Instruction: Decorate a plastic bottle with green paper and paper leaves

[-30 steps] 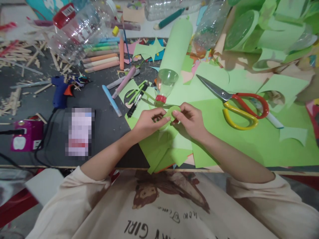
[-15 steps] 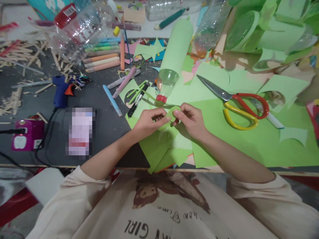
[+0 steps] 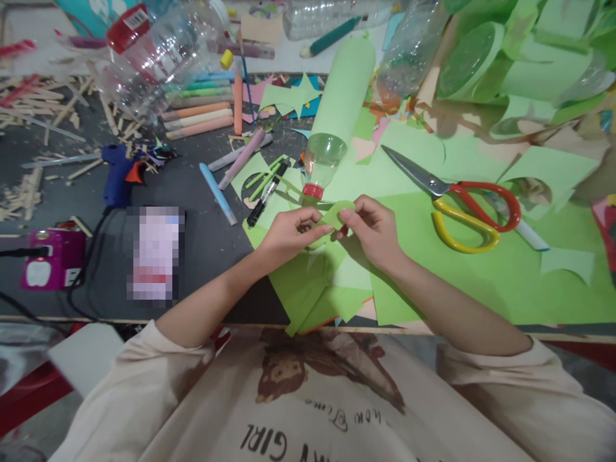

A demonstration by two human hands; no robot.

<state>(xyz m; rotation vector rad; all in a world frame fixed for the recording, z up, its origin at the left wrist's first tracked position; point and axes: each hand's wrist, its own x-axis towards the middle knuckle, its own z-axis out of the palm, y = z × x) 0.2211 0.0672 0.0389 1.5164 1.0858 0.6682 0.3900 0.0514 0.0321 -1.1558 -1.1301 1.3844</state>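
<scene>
Between my two hands is a small piece of green paper (image 3: 339, 214) with a rounded edge. My left hand (image 3: 291, 235) pinches its left side between thumb and fingers. On the right side, my right hand (image 3: 371, 230) grips it with the thumb on top. Just beyond my fingers lies a plastic bottle (image 3: 327, 157) wrapped in pale green paper, its red cap (image 3: 312, 191) pointing toward me. Beneath my hands are overlapping green paper sheets (image 3: 409, 269). A black pen (image 3: 267, 194) rests left of the bottle.
Large scissors (image 3: 462, 202) with red and yellow handles lie open at right. A blue glue gun (image 3: 116, 176), phone (image 3: 154, 253) and purple box (image 3: 54, 260) with cables occupy the left. Clear bottles (image 3: 168, 61), coloured sticks (image 3: 199, 112) and wooden sticks (image 3: 52, 106) crowd the back.
My right hand has shifted slightly right and up, and the green paper's top has moved with it, showing more of its face. My left hand has barely moved.
</scene>
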